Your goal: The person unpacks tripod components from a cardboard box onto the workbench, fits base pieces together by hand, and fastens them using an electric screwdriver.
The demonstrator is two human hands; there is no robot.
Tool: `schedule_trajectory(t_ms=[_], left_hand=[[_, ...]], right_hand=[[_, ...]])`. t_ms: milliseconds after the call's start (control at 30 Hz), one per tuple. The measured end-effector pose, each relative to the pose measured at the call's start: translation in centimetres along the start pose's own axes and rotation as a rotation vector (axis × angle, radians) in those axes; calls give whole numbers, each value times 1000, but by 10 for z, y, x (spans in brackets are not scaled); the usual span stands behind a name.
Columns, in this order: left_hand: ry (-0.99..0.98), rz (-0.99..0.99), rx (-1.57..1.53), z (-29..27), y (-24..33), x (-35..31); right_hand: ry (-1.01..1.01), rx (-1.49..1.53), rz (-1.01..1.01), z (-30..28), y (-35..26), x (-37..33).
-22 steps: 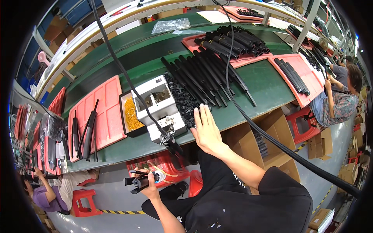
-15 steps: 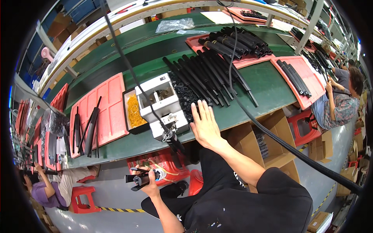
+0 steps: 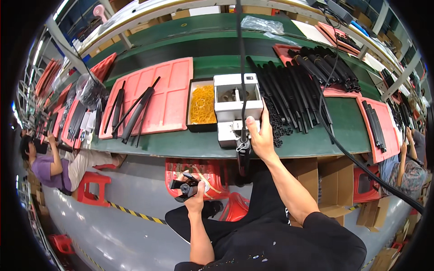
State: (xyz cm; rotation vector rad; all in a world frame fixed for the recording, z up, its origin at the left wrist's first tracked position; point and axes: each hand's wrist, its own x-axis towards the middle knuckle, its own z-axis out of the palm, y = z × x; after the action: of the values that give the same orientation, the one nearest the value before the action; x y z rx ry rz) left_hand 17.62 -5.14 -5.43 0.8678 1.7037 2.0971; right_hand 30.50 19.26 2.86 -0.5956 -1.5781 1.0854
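My left hand [image 3: 195, 202], held low in front of the bench, is closed around a black tubular part [image 3: 184, 188] seen nearly end-on, with flat black pieces sticking out. My right hand [image 3: 263, 139] lies along the right side of a small white machine [image 3: 235, 108], its fingers stretched and the thumb apart; nothing shows in it. At the machine's front hangs a black cylindrical tool [image 3: 243, 156] on a cable. Small black parts [image 3: 281, 132] lie in a heap just right of that hand. Left of the machine stands a box of yellow rubber bands [image 3: 202, 105].
Long black tubes [image 3: 289, 92] lie on the green bench [image 3: 172, 144], with more on pink trays. A pink tray [image 3: 174, 81] at left holds black rods. A thick cable [image 3: 361, 163] crosses at right. Red stools [image 3: 94, 187] and cardboard boxes [image 3: 337, 187] stand below. Co-workers sit on both sides.
My right hand has left the heap of small black parts and moved against the machine's right side. The view has swung left. My left hand still holds the black part.
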Motion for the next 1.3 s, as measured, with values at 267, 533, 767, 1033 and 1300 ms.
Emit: schedule_trajectory(t_ms=[267,533,767,1033,1300], left_hand=[[-5,33,12,2,-2,2],[6,70,1,-4,-6,1],[-8,45,-27,-1,-3,1],[-3,4,-27,-11,-20,-3],[-100,87,141,-18,-7,0]], right_hand=[[-42,-53,-13,4,12,10],[205,-546,-139,-57,-7,-37],[33,-915,-162,-101,-1,-69],[39,-943,-245,-96,6,-65],[-118,145,298,-19,-99,-81]])
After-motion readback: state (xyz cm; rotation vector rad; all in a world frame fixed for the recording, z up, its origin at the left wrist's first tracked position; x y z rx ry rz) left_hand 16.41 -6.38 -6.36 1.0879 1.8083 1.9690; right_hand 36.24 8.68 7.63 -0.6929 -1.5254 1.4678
